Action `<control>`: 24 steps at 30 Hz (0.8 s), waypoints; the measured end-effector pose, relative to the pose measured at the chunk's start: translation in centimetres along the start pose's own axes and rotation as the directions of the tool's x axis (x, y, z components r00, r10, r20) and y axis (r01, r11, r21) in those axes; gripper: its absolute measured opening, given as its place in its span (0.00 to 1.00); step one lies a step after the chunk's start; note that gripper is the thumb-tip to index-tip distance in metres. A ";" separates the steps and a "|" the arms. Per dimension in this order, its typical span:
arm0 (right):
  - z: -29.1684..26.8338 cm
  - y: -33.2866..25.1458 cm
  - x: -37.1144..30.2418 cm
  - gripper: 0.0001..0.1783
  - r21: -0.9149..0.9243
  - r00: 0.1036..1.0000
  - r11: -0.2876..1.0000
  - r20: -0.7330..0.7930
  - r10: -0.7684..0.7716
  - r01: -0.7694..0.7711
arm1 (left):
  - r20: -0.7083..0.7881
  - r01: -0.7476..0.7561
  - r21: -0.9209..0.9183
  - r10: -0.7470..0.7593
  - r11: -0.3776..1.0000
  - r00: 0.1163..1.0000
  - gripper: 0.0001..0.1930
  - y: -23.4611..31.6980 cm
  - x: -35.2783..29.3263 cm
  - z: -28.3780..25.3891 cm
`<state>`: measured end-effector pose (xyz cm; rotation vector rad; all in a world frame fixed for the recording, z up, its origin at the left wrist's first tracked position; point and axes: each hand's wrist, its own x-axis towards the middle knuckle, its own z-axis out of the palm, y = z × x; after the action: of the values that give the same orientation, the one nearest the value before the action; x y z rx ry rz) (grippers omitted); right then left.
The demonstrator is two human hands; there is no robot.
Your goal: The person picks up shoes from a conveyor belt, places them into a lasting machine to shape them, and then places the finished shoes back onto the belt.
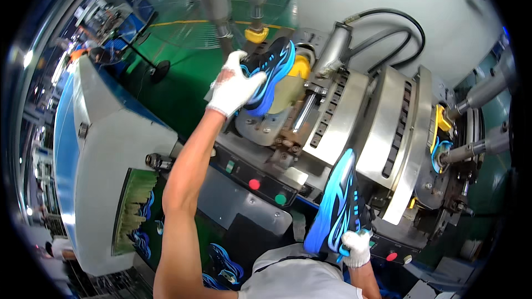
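Note:
My left hand, in a white knit glove, is closed round a black and blue sneaker. That sneaker is at the left station of a metal press machine, close beside a yellow pad. A second yellow pad hangs from a rod above it. Low on the right, my gloved right hand grips another black and blue sneaker near its lower end. This one is tilted, toe up, in front of the machine. The fingers of my right hand are partly hidden.
Red and green buttons line the machine's front panel. Grey rods and a blue-edged item occupy the right station. More sneakers show inside a bristled opening at left, others near my lap. Black hoses curve behind.

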<state>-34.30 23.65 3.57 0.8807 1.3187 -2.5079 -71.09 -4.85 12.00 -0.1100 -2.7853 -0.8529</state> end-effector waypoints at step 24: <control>27.6 -2.3 49.9 0.19 -0.980 0.837 0.013 0.162 -0.523 0.198 | -0.246 0.865 -0.014 -0.840 0.502 0.484 0.37 -20.7 -47.8 2.5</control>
<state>-87.27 8.76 -11.58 0.4484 3.0095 -0.9091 -27.97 -20.85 -12.55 1.4433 -2.5369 -0.7773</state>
